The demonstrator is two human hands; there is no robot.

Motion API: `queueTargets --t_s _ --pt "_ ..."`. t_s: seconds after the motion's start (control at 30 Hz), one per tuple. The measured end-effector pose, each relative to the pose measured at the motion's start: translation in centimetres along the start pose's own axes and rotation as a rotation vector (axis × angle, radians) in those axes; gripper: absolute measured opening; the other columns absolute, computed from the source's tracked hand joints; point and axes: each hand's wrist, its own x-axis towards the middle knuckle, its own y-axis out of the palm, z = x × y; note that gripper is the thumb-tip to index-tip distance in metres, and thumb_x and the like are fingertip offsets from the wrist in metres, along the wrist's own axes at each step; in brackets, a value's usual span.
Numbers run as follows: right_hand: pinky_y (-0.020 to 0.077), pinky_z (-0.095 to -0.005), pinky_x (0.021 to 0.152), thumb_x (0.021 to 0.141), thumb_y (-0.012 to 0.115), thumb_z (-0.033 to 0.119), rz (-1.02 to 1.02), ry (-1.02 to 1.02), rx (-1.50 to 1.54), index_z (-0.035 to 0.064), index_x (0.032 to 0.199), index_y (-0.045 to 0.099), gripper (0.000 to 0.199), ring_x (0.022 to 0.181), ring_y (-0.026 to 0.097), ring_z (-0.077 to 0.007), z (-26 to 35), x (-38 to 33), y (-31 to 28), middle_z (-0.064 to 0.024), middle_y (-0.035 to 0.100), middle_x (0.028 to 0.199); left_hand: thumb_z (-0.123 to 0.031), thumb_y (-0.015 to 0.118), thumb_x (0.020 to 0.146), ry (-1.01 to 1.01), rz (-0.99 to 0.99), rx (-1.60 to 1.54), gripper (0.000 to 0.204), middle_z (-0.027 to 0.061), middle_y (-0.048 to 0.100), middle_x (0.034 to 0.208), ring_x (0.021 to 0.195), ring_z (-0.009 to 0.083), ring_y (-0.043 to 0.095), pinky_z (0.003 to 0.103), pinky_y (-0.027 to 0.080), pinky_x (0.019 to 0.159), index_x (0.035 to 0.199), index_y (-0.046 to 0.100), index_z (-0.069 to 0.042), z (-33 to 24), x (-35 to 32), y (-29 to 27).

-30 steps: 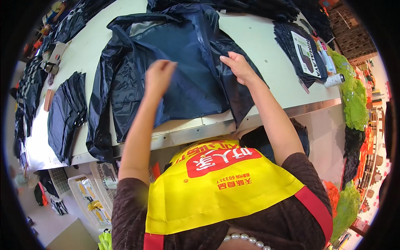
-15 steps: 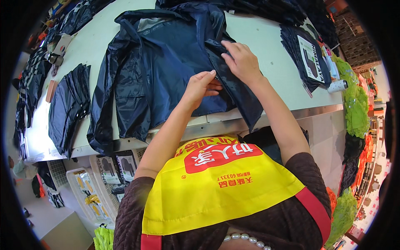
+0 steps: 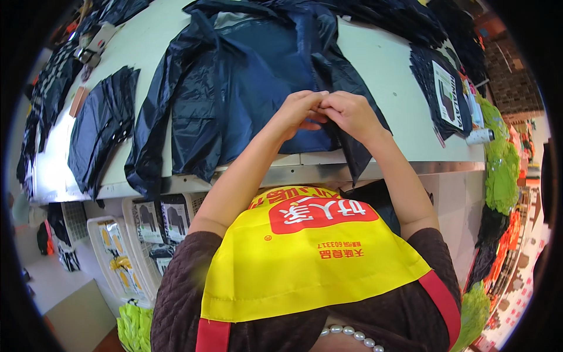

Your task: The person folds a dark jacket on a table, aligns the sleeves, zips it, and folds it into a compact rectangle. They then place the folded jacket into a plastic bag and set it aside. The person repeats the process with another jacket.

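Note:
A dark navy jacket [image 3: 258,88] lies spread on the white table, its front open and its sleeves out to the sides. Down its right front edge runs a zip [image 3: 314,73], which passes under my fingers. My left hand [image 3: 298,112] and my right hand [image 3: 353,116] meet over that edge, fingertips touching. Both are closed in a pinch on the jacket's zip edge; the exact bit between the fingertips is hidden. Below my right hand, a pointed flap of the front panel [image 3: 354,154] hangs over the table's front edge.
Folded dark garments [image 3: 102,129] lie left on the table [image 3: 384,76]. At right sit packaged dark garments [image 3: 437,94] and a white spool [image 3: 481,136]. More dark clothing [image 3: 387,20] heaps at the back. White baskets [image 3: 117,258] stand below; bright green fabric [image 3: 498,158] hangs right.
My right hand has come down and left from the jacket's front panel to meet my left hand. My left hand has shifted slightly right, and both now pinch together at the zip edge.

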Motion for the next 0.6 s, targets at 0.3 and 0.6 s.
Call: queueTargets --t_s 0.3,0.6 --pt "0.0483 -0.0315 0.06 0.069 0.071 0.011 -0.155 -0.112 -0.057 0.0101 0.074 0.061 0.011 0.075 0.056 -0.0215 3.9 -4.0 2.6 -0.0022 0.059 0.076 -0.024 0.051 0.088 0.211 -0.5 -0.228 0.019 0.0045 0.054 0.072 0.054 0.0157 0.054 0.027 0.043 0.047 0.085 0.054 -0.006 0.1 3.2 -2.6" --pt "0.0454 -0.0261 0.063 0.086 0.064 0.021 0.612 0.639 0.999 -0.0002 0.099 0.06 0.025 0.074 0.059 -0.0122 11.7 -4.7 2.4 -0.0087 0.063 0.079 -0.03 0.043 0.096 0.184 -0.388 -0.191 0.026 0.004 0.055 0.071 0.055 0.0128 0.053 0.025 0.044 0.047 0.086 0.051 -0.008 0.3 1.2 -1.7"
